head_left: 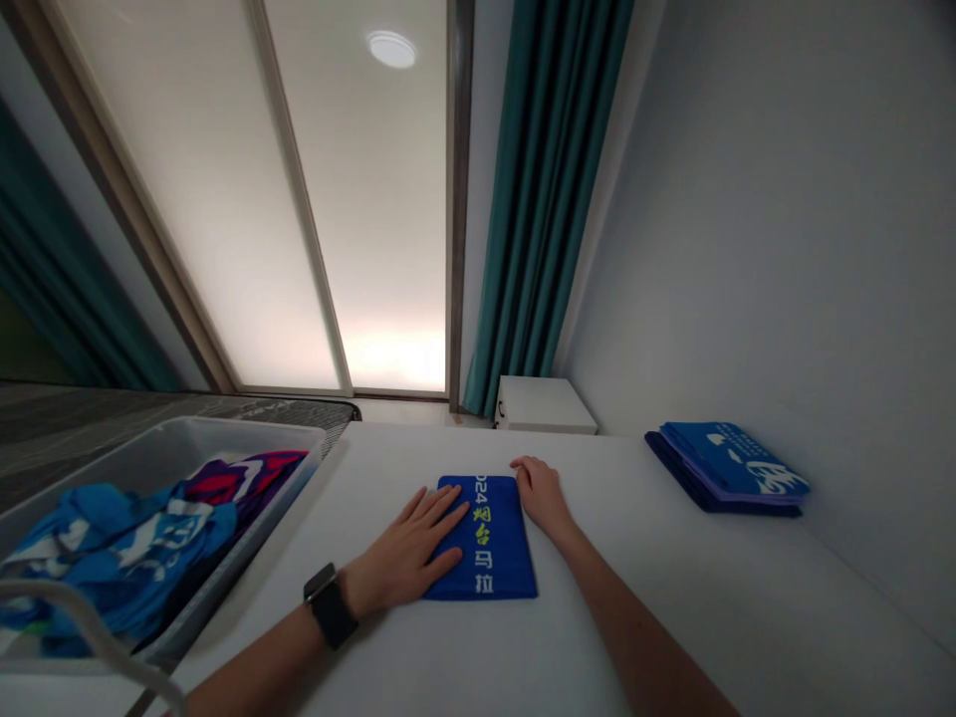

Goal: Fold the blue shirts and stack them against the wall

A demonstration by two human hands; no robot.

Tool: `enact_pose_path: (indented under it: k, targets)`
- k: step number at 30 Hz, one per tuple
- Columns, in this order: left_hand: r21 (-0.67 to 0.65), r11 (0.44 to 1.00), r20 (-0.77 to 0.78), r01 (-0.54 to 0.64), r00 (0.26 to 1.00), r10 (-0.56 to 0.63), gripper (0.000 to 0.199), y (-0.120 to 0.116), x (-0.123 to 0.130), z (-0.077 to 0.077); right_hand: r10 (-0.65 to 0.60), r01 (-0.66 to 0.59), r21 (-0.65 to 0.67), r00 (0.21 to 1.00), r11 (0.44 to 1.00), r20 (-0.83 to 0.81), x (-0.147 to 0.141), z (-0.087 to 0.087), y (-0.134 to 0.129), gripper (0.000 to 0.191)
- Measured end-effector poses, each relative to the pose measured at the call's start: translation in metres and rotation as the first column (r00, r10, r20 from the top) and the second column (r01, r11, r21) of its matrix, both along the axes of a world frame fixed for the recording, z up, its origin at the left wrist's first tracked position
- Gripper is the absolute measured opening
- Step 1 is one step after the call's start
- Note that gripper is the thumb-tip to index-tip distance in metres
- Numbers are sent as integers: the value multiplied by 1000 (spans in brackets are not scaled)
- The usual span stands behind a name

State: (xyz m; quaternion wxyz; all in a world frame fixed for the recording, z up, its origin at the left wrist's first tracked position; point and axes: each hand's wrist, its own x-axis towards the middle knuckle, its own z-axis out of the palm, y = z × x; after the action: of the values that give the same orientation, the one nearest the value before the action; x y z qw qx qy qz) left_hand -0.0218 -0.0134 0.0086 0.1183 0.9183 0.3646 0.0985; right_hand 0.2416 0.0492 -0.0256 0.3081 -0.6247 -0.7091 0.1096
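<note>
A dark blue cloth (508, 558), folded into a rectangle with white and yellow-green lettering, lies flat on the white table (597, 617). My left hand (410, 553), with a black watch on its wrist, rests palm down on the cloth's left part, fingers spread. At the cloth's upper right corner is my right hand (541, 490), its fingers bent and partly hidden; whether it grips the edge is unclear. Farther right on the table sits a stack of folded cloths (732, 463), blue on top with white print, lilac and navy below.
A grey-white plastic bin (224, 430) with crumpled blue, purple and red clothes (149, 548) stands at the left. A pale cable (97, 627) crosses its near corner. A white cabinet (545, 403) stands behind the table, and a wall (784, 249) rises at right.
</note>
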Motion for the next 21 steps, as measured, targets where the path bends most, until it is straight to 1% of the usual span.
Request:
enact_pose_path:
  k: [3,6,9,11,14,17,19,21]
  targets:
    - [-17,1000,10,-6,1000,6,56,1,-12,-3,-4,4,-19,1000,1000,9,-1,3,-1,33]
    - [-22,1000,20,-3,1000,3,51,2,-16,-4,2,-2,-35,1000,999,25,-2,8,-4,32]
    - [0,1000,46,-3,999,3,51,4,-17,-6,37,-24,-166,996,986,80,-2,19,-5,32]
    - [14,1000,56,-6,998,6,54,5,-19,-6,63,-31,-278,992,960,106,-3,28,-1,31]
    - [14,1000,50,-13,999,12,55,5,-20,-7,111,-56,-427,988,902,104,-6,42,12,25]
    - [16,1000,58,-19,998,18,55,4,-20,-8,165,-90,-592,984,801,73,-11,52,27,17]
    - [12,1000,63,-20,998,19,54,4,-20,-9,176,-103,-665,983,740,43,-13,56,33,14]
    - [5,1000,63,-17,998,17,54,3,-20,-10,180,-121,-707,984,697,9,-14,59,36,15]
